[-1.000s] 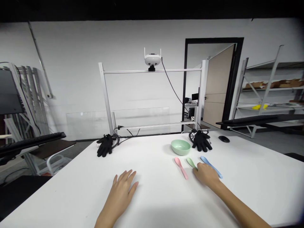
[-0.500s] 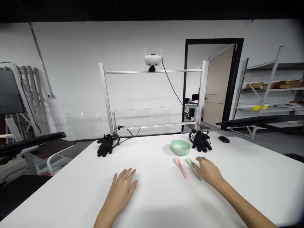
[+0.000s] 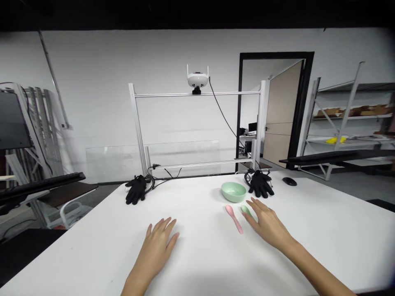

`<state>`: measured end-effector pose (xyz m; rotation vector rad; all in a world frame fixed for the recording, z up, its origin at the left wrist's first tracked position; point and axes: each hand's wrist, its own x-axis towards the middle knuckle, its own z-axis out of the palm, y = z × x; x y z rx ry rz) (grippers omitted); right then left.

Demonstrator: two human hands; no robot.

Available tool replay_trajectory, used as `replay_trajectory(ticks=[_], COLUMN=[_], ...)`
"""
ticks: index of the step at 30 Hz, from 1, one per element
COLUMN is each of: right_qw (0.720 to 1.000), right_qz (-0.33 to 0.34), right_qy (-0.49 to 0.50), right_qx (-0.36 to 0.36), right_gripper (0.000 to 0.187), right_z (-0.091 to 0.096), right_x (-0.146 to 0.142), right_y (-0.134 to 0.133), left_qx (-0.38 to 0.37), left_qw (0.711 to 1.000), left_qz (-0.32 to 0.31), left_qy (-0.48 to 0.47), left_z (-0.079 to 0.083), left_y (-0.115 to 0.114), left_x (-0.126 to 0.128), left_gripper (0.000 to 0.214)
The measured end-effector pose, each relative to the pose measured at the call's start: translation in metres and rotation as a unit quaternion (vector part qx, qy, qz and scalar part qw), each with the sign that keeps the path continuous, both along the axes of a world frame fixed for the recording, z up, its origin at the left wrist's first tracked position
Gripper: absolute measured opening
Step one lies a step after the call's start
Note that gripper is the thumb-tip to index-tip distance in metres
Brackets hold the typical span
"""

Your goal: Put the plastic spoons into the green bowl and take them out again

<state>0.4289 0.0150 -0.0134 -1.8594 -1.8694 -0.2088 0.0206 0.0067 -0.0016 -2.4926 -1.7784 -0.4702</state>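
My right hand [image 3: 268,223], open with its fingers stretched forward, hovers over or beside a green spoon [image 3: 245,209]. Only the bowl end of that spoon shows; my hand hides the rest. Just left of it lies a pink spoon [image 3: 234,218], its handle toward me. Beyond both spoons stands a light green bowl [image 3: 233,192], upright, with no contents that I can see. My left hand [image 3: 157,246] is open, palm down, fingers spread, at or just above the white table, apart from any object.
Black gloves lie at the back, one left [image 3: 136,189] and one right [image 3: 260,183] of the bowl, with cables. A computer mouse [image 3: 289,181] sits farther right. Behind the white table [image 3: 101,242] rises a metal frame [image 3: 197,95] carrying a white device with antennas [image 3: 198,79].
My right hand has shifted slightly left and its fingers have straightened and spread, covering the green spoon's handle. My left hand, the pink spoon and the bowl stay put.
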Motion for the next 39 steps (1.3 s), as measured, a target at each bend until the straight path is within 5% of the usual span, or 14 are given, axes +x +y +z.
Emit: replay_trajectory(ticks=[27,36,39], right_qw=[1.0,0.999,0.996], right_qz=[0.008,-0.013,-0.022], right_qy=[-0.008,-0.031,-0.038], right_qx=[-0.007,-0.035,-0.082], right_gripper=[0.052,0.036,0.045], right_z=[-0.007,0.016,0.018], right_x=[-0.002,-0.027,-0.041], right_y=[-0.001,0.006,0.012], left_qx=[0.016,0.012,0.006], left_qw=[1.0,1.0,1.0], left_qz=[-0.005,-0.003,0.0], left_qy=[-0.01,-0.01,-0.006], left_z=[0.0,0.0,0.001], left_y=[0.003,0.005,0.004], left_x=[-0.002,0.0,0.0], left_gripper=[0.052,0.052,0.053])
